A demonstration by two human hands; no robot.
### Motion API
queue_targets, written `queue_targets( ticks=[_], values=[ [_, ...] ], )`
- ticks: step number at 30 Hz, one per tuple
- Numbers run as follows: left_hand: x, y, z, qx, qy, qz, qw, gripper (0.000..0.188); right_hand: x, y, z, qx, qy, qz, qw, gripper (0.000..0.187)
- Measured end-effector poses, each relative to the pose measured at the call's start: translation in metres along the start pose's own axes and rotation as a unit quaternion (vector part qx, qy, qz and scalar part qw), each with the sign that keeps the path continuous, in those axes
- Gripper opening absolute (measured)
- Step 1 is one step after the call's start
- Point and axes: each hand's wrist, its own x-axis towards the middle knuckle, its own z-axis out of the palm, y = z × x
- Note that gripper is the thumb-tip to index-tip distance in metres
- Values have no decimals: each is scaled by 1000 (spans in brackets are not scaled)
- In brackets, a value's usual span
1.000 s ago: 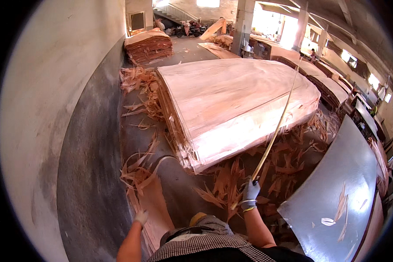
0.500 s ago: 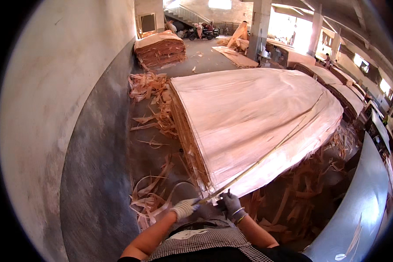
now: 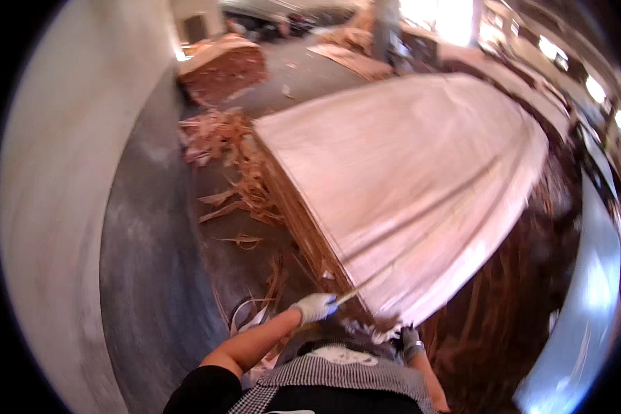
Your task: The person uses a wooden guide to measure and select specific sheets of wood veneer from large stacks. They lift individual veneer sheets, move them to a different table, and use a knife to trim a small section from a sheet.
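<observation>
My left hand [image 3: 315,308], in a pale glove with blue at the fingertips, is closed around the near end of a long thin stick [image 3: 356,290]. The stick reaches diagonally over a large stack of wood veneer sheets [image 3: 407,172], its far part blurred. My right hand [image 3: 412,340], in a dark glove with a band at the wrist, is by the stack's near corner. Pale ragged veneer [image 3: 386,334] lies next to its fingers. Motion blur hides whether those fingers hold anything. Faint ridges run along the top sheet.
Torn veneer strips [image 3: 248,172] litter the floor left of the stack. A lower veneer pile [image 3: 224,69] stands by the wall [image 3: 145,207]. More stacks [image 3: 493,86] line the far right. A smooth grey-blue sheet [image 3: 566,324] curves along the right side, and a pillar [image 3: 386,31] rises behind.
My hands have moved farther apart, the right one going right along the stack's near edge. My left hand still grips the stick. The whole view has shifted and blurred.
</observation>
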Motion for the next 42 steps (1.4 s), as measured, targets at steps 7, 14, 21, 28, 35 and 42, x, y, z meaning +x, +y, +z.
queue_targets(
  ticks=[7,14,21,28,35,42],
  values=[
    [63,-24,-54,-181,-116,-97,972,31,-21,-160,12,517,245,358,738,20],
    [85,-69,-86,-344,-80,-188,917,33,-27,-187,22,459,300,365,753,25],
    [83,-33,-102,-390,-31,-146,909,33,-9,-217,21,468,286,337,766,18],
    [56,-39,-109,-414,-25,-184,891,33,-21,-134,49,411,370,373,745,10],
    [100,-60,-99,51,126,46,990,35,-18,-158,31,588,400,280,645,7],
    [88,-10,-81,307,145,237,910,51,-23,-36,96,463,432,388,670,12]
  ],
)
